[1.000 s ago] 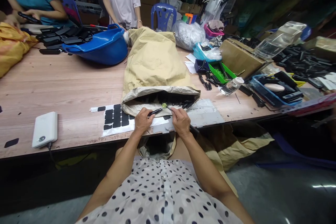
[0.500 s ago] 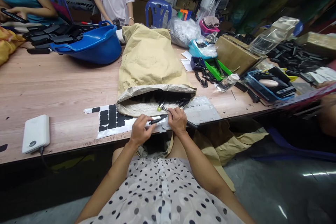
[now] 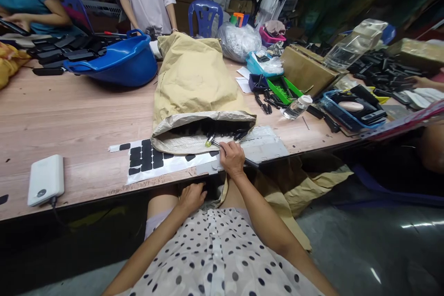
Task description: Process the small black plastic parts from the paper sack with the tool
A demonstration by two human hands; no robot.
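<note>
Pinched tight in the right grip: a thin black-handled tool with a yellow-green tip, tip just ahead at the mouth of the tan paper sack on the wooden desk. Below the desk edge, left grip, knuckles up over the lap; cannot tell whether curled on anything.

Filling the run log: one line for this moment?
right hand: grip on slim tool at mouth of sack | left hand: below table edge, contents unclear

Long wooden table, blue plastic chair behind it, grey floor, dim light.
</note>
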